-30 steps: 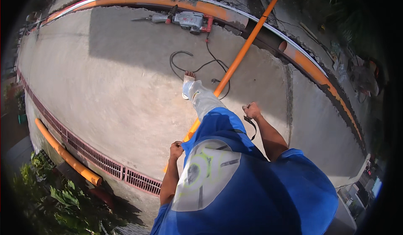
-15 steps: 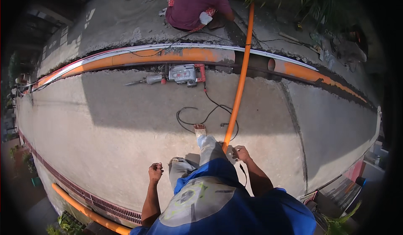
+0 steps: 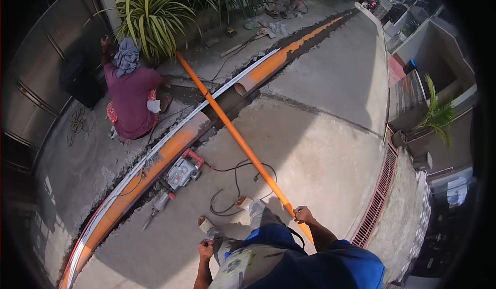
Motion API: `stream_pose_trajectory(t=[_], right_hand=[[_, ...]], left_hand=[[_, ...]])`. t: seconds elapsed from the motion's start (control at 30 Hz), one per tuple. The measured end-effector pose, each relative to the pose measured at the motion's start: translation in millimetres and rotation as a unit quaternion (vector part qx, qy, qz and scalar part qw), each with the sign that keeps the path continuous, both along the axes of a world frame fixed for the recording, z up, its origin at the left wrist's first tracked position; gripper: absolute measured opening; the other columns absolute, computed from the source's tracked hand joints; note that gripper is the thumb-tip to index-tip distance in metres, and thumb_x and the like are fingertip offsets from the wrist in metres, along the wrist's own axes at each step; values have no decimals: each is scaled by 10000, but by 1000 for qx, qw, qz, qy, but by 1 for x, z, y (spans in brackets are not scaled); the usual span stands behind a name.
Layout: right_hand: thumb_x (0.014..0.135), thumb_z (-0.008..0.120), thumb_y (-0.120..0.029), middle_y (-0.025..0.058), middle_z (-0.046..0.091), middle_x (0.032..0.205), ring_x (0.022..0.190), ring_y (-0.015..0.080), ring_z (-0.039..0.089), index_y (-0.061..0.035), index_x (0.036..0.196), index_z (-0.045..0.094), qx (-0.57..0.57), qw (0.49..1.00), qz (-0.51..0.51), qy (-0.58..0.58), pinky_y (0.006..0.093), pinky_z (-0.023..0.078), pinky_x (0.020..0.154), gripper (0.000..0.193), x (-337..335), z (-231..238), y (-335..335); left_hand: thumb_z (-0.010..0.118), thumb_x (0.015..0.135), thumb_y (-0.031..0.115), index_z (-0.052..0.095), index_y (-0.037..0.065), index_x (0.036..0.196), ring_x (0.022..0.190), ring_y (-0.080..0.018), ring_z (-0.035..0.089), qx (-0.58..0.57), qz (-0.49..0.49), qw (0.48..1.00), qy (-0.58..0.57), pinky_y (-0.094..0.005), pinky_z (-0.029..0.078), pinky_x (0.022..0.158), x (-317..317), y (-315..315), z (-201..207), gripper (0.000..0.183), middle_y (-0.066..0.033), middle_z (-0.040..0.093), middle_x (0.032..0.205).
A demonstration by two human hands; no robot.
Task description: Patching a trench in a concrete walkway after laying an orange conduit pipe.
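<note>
A long orange pipe (image 3: 240,143) lies across the trench, and its near end runs past my right side. My right hand (image 3: 303,214) is closed at the pipe's edge, its fingers curled over a small dark thing too small to name. Whether it touches the pipe I cannot tell. My left hand (image 3: 205,248) hangs low by my left leg, fingers curled, with a thin dark bit at the fingertips. Ahead on the concrete rests a grey and red demolition hammer (image 3: 181,173), its black power cord (image 3: 238,178) looped in front of my feet.
An open trench (image 3: 227,111) holds a larger orange pipe (image 3: 173,147) with a gap in it and white conduits (image 3: 126,178) alongside. A person in a maroon shirt (image 3: 129,103) squats beyond it by a leafy plant (image 3: 150,18). A red drain grate (image 3: 380,193) runs along the right.
My view has swung to the right, bringing the far trench end and another person into sight. My right hand has come over the edge of the long pipe. The hammer lies still.
</note>
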State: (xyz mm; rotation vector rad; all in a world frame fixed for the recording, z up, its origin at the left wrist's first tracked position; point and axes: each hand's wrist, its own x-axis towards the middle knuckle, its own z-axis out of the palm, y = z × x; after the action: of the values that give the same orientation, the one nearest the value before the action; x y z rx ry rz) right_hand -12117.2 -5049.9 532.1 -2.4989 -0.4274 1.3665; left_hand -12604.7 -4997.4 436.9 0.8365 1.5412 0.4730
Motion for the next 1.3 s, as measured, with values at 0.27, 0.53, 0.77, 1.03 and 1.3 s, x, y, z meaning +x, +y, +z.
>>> stream_pose_trajectory(t=[0.27, 0.53, 0.77, 1.03, 1.3], right_hand=[[845, 459, -318, 137, 651, 771, 616, 229, 650, 1, 797, 648, -265, 949, 167, 42, 334, 539, 532, 374, -130, 29, -109], [842, 566, -331, 112, 646, 823, 737, 240, 674, -45, 883, 582, -92, 988, -92, 85, 365, 556, 591, 289, -162, 32, -85], [812, 554, -239, 106, 623, 752, 632, 192, 648, -41, 848, 585, 53, 994, -92, 22, 305, 526, 485, 203, -179, 51, -77], [829, 574, -311, 69, 605, 706, 571, 186, 628, -67, 880, 586, -42, 985, -150, 81, 314, 511, 478, 250, -219, 63, -108], [825, 587, -304, 54, 608, 693, 615, 167, 647, -69, 859, 585, -65, 993, -50, 80, 299, 511, 469, 238, -204, 70, -97]], left_hand=[[546, 835, 223, 565, 4, 765, 486, -207, 569, -188, -145, 967, 90, -337, 486, 428, -160, 27, -33, 230, -102, 580, 661], [543, 845, 230, 563, -28, 832, 522, -272, 617, -239, -158, 941, 177, -370, 516, 452, -192, 57, -7, 259, -140, 613, 694], [626, 829, 234, 590, 11, 806, 441, -159, 552, -177, -157, 971, -31, -276, 430, 354, -131, 105, -13, 228, -71, 566, 590], [630, 819, 290, 625, -9, 817, 531, -183, 623, 48, -271, 960, 55, -300, 496, 494, -78, 158, -7, 298, -93, 626, 651], [625, 836, 287, 623, 4, 796, 488, -157, 594, -38, -149, 985, 76, -274, 475, 430, -165, 107, -21, 285, -72, 594, 583]])
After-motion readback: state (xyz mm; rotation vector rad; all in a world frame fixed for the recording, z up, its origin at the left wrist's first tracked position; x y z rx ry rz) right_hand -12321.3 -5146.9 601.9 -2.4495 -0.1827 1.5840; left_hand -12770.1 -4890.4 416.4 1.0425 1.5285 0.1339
